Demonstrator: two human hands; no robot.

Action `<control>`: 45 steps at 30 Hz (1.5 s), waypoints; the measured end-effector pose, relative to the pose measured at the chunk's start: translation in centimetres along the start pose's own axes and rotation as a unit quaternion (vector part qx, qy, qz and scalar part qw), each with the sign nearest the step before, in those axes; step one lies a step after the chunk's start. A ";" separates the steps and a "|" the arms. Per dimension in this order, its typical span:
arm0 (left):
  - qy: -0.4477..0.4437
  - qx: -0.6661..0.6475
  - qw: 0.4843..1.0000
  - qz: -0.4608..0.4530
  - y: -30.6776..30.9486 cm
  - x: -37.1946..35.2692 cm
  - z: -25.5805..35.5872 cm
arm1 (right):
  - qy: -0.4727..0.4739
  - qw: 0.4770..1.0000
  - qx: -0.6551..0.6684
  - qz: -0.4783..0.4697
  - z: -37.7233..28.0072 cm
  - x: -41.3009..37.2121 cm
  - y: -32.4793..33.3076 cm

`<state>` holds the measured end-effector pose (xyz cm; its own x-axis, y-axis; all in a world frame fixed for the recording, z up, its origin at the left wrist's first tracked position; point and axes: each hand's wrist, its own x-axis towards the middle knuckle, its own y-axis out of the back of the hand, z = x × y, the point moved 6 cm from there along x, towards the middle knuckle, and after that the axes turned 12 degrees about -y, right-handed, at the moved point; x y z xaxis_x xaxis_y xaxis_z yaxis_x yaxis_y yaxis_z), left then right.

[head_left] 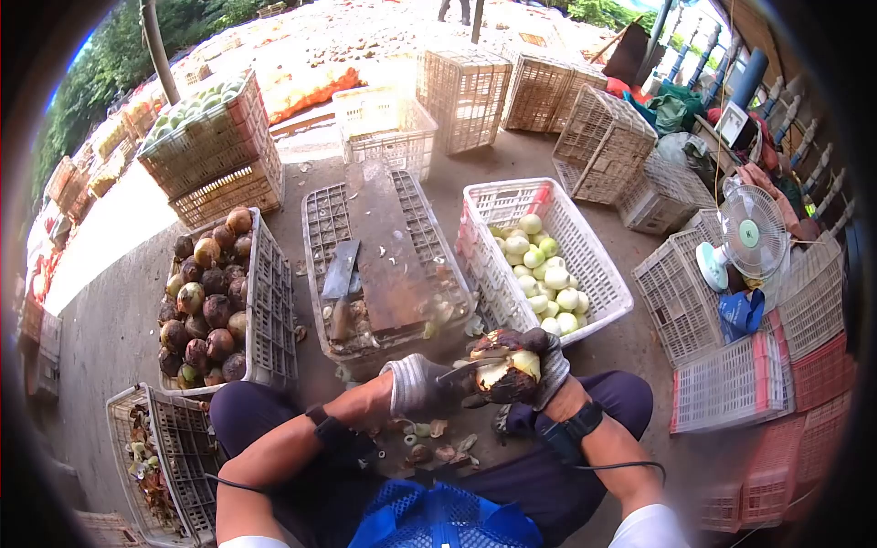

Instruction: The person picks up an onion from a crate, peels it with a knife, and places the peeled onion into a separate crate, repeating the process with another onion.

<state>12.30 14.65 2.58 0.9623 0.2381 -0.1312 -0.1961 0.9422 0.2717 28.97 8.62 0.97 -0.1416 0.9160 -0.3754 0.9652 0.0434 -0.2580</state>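
Above my lap, my left hand [422,387], in a grey glove, is closed on a small knife [464,367]. The blade lies against a partly peeled onion [508,376], pale where bare and dark brown where skin remains. My right hand [554,370], also gloved, grips that onion from the right side; its fingers are partly hidden behind it. Just beyond the hands, a white crate [598,269] holds several peeled onions [545,279]. To the left, another crate [272,315] is heaped with dark unpeeled onions [212,306].
Ahead, a plank [388,256] rests on an upturned crate [320,219], with a cleaver [341,269] on it. Peel scraps [438,447] litter the floor between my legs. A scrap crate [146,466] stands lower left. A fan [751,233] and stacked crates [731,379] stand right.
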 end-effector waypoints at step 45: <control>-0.041 -0.186 0.943 0.274 5.8 -0.8 1.6 | -0.002 0.983 -0.172 -0.061 5.9 3.1 0.6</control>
<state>10.73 19.52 5.82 0.7057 0.7085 0.0099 -0.7058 0.7041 -0.0776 27.77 9.15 -5.59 -0.2609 0.8944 -0.3634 0.9583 0.2853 0.0143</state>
